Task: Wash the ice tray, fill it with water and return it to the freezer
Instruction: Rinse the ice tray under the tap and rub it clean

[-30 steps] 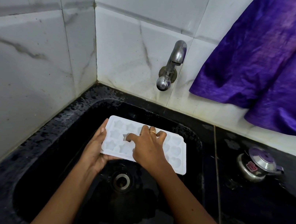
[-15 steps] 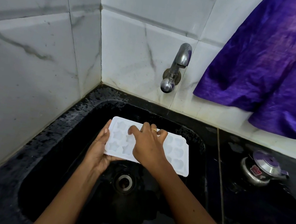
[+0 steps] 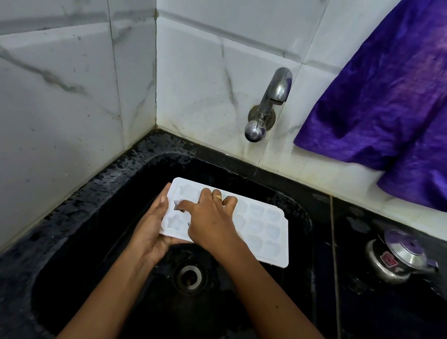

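Over the black sink, the left hand grips the white ice tray by its left end; the right hand lies open on it, forefinger in a star mould.

ice tray | white, star and heart moulds | level, over sink

No readable text in view.
The small steel vessel on the counter bears a red label, but its print is too small and blurred to make out.
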A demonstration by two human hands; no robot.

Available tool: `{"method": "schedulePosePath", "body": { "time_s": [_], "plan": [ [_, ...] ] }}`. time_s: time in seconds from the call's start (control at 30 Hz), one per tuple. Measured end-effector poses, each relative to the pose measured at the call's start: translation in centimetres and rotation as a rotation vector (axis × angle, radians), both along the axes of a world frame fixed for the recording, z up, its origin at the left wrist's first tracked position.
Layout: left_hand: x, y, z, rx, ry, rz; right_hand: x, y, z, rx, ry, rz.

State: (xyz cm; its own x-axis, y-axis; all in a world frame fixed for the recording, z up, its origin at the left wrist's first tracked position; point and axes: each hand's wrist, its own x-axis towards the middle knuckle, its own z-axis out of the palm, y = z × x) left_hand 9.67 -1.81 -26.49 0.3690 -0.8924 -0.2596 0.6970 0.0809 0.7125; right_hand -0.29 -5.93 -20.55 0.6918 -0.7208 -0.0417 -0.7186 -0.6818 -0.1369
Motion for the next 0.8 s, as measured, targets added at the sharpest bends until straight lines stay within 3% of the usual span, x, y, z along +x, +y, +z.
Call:
{"method": "schedulePosePath", "body": {
  "time_s": [0.37,0.53,0.8],
  "plan": [
    [0.1,0.2,0.2,-0.027,0.026,-0.003,0.3,0.4,-0.2,-0.011,0.023,-0.011],
    [-0.1,0.4,0.5,-0.068,0.057,-0.024,-0.6,0.3,0.0,-0.015,-0.081,-0.015],
    [1.4,1.0,0.1,-0.016,-0.110,-0.035,-8.8,0.4,0.1,-0.136,-0.245,-0.370]
  ]
}}
